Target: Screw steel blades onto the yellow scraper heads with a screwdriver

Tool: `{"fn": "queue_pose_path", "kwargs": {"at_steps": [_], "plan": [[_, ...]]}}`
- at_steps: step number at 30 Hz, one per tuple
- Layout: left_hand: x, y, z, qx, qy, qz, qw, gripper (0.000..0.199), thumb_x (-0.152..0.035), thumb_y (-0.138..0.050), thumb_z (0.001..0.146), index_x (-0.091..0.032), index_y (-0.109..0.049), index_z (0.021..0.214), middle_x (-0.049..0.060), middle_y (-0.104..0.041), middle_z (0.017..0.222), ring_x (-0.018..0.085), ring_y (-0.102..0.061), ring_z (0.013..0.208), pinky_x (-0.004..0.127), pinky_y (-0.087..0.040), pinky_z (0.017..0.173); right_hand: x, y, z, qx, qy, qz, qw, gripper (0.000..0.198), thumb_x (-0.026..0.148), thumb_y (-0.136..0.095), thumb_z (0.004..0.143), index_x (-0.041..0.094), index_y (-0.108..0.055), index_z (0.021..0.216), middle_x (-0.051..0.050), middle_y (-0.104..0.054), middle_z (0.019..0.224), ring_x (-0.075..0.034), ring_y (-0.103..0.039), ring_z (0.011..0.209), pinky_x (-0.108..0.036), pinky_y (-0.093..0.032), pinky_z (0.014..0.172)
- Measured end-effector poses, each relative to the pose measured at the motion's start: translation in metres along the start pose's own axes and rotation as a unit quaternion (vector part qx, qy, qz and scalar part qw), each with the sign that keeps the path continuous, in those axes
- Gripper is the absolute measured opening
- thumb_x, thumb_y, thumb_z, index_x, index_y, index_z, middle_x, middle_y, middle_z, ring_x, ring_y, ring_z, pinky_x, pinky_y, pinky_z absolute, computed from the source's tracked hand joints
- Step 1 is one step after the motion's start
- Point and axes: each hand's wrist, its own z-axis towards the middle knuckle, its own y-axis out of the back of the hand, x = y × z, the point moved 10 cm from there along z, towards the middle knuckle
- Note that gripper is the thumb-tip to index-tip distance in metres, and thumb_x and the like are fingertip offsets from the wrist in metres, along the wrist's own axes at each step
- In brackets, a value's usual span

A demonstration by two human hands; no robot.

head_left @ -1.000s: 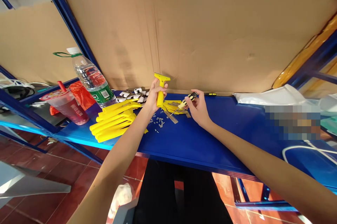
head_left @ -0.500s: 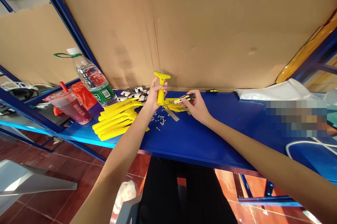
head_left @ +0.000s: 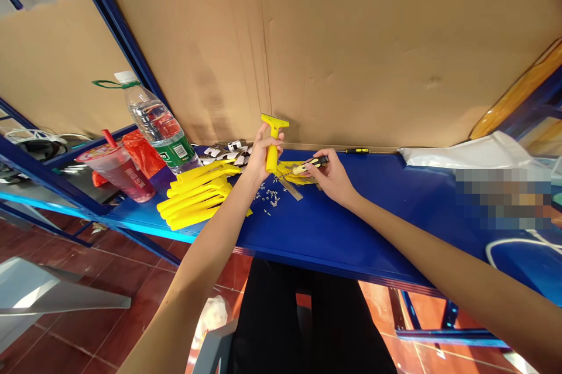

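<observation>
From here I see the scraper (head_left: 272,160), all yellow, held close to upright, its wide head topmost above a stout round handle. The screwdriver (head_left: 302,168), cream and black with a thin shank, is held beside it, tilted slightly, tip leftward and down near that handle's foot; whether they touch, I can't tell.

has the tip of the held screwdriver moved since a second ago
Yes, the screwdriver in the right hand now has its tip farther left and back, judged against the loose metal strip.
</observation>
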Motion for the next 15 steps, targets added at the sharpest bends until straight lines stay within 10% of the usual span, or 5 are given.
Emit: {"fn": "queue_pose_path", "kwargs": {"at_steps": [15], "plan": [[0.0014, 0.0025, 0.0026, 0.004, 0.005, 0.014, 1.0, 0.11, 0.008, -0.07, 0.07, -0.038, -0.05, 0.168, 0.004, -0.078, 0.127, 0.012, -0.076, 0.088, 0.015, -0.051, 0.063, 0.0026, 0.0025, 0.0006, -0.019, -0.001, 0.01, 1.0, 0.069, 0.077, -0.09, 0.084, 0.033, -0.049, 0.118, -0.008, -0.077, 0.119, -0.033, -0.084, 0.094, -0.056, -0.07, 0.096]]}}
